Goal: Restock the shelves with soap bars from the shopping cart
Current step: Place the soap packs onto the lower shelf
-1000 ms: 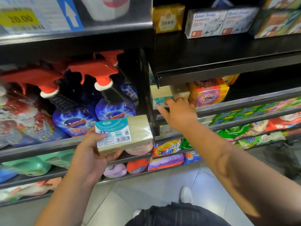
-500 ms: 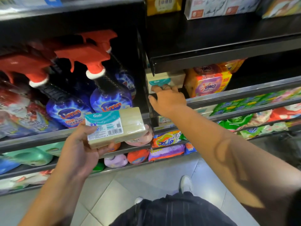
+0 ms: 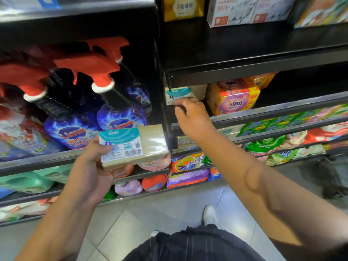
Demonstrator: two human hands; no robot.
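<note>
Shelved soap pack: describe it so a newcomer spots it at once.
In the right bay, find the black shelf holding the orange OMO pack. At its left end, by the right hand, sits the Goli soap pack: beige with a teal label, not orange.

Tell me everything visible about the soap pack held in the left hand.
The soap pack is a rectangular block of beige bars in clear wrap. A teal-and-white label covers its left half and shows 3X and a barcode. It is held clear of the shelves, tilted toward the camera, in front of the spray bottles. Only the left hand touches it, thumb on the label and fingers underneath.
</note>
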